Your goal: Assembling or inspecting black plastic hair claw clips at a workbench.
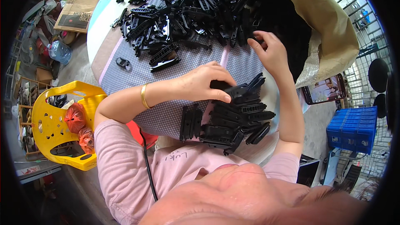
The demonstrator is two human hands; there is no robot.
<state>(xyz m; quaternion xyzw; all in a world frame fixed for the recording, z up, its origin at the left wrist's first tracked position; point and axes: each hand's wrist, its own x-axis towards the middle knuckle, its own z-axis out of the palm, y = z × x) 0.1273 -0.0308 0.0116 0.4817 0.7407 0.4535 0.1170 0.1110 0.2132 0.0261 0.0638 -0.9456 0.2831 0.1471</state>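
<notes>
My left hand (208, 84) is curved over the near pile of black plastic parts (233, 118), its thumb and fingers around the end of a black plastic part (223, 86). These long, narrow parts lie stacked close to my body, some in a row. My right hand (271, 53) is raised at the near edge of a large heap of similar black parts (179, 12). Its thumb and fingers are apart, and nothing shows between them. One small black piece (123, 63) lies alone on the dotted cloth (156, 93) to the left.
A large brown sack (329, 29), open and dark inside, lies at the table's right. A phone (325, 90) stands beyond the right edge. On the left is a yellow plastic chair (52, 131) with red bags (75, 117). A blue crate (352, 130) is at the right.
</notes>
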